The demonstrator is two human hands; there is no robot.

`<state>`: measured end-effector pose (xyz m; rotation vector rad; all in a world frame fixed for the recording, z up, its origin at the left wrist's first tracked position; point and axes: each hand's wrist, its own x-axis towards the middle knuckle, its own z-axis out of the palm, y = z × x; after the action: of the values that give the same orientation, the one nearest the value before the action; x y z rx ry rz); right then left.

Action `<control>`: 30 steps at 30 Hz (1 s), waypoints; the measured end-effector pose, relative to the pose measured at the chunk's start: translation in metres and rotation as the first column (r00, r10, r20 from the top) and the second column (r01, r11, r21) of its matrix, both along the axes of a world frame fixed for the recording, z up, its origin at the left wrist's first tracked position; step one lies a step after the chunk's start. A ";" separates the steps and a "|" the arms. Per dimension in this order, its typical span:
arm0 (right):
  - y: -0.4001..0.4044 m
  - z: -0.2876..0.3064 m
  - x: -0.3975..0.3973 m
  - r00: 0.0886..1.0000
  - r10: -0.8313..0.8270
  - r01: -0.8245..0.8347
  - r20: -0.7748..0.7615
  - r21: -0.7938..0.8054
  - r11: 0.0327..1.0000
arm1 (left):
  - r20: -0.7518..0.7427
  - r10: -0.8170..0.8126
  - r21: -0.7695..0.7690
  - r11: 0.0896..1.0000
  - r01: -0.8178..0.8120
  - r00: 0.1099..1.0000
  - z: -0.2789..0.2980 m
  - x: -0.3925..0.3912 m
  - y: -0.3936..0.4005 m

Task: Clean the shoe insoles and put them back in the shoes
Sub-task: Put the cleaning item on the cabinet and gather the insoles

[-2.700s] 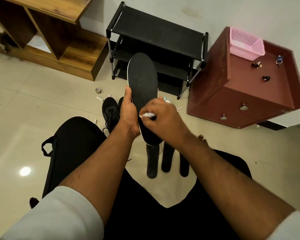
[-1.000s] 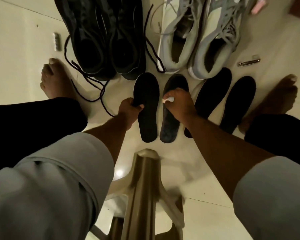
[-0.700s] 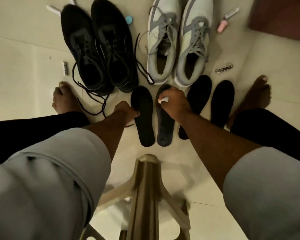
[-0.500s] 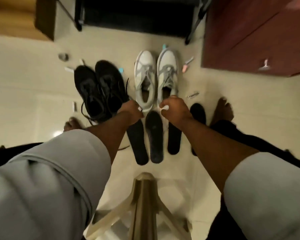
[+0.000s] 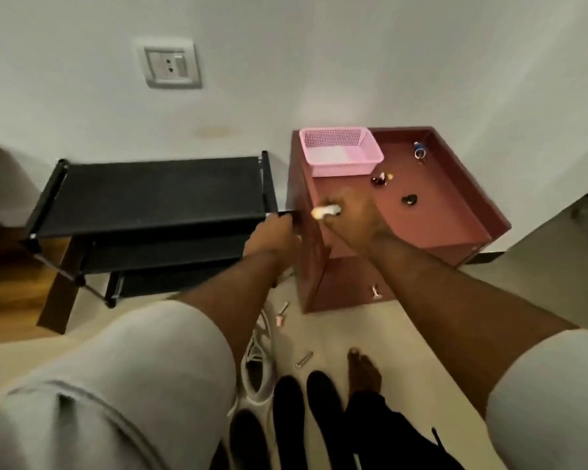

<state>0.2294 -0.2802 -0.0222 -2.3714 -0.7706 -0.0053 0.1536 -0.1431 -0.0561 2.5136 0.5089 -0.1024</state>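
both arms reach forward: the right hand [image 5: 350, 212] pinches a small white wipe [image 5: 326, 211] at twelve o'clock over the red cabinet [image 5: 438, 218]; the left hand [image 5: 274, 235], blurred, has a grip that cannot be told. the dark insoles [image 5: 287, 412] lie on the floor at six o'clock beside a white shoe [image 5: 257, 378]. likely light and bendy, they are best pinched at the heel edge.

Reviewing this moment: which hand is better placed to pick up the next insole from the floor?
Probably the left hand: it appears to hold nothing, though blur hides its fingers. The right hand grips a small white wipe. The black insoles lie below, between both arms.
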 end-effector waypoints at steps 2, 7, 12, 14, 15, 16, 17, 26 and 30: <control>-0.002 0.001 0.034 0.999 -0.033 0.034 -0.017 0.020 0.999 | 0.030 -0.039 0.032 0.999 0.038 0.999 0.005 0.036 -0.005; 0.002 -0.025 0.113 0.996 -0.090 0.090 0.014 0.011 0.996 | 0.001 -0.100 0.126 0.987 0.099 0.995 -0.024 0.120 -0.014; 0.006 -0.044 0.200 0.980 -0.185 0.183 0.074 0.033 0.983 | 0.175 -0.106 0.050 0.994 0.099 0.979 -0.048 0.182 -0.021; 0.006 -0.050 0.234 0.964 -0.245 0.246 0.103 0.005 0.969 | 0.247 -0.111 0.072 0.993 0.096 0.963 -0.068 0.198 -0.024; 0.007 -0.054 0.248 0.956 -0.268 0.270 0.119 -0.006 0.963 | 0.255 -0.126 0.100 0.990 0.103 0.959 -0.078 0.201 -0.026; 0.008 -0.058 0.260 0.950 -0.282 0.287 0.130 -0.017 0.958 | 0.256 -0.133 0.129 0.986 0.102 0.958 -0.087 0.202 -0.028; 0.010 -0.064 0.270 0.947 -0.290 0.297 0.138 -0.036 0.954 | 0.268 -0.131 0.158 0.983 0.091 0.954 -0.096 0.205 -0.029; 0.032 -0.103 0.306 0.888 -0.429 0.458 0.166 -0.248 0.853 | 0.255 -0.163 0.336 0.939 0.071 0.953 -0.110 0.220 -0.029; 0.030 -0.099 0.306 0.871 -0.457 0.488 0.180 -0.221 0.844 | 0.212 -0.183 0.328 0.939 0.107 0.960 -0.108 0.220 -0.030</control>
<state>0.5351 -0.2503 -0.1209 -2.7799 -0.2216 -0.2740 0.3738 -0.1733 -0.1644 2.8221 0.2531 0.2446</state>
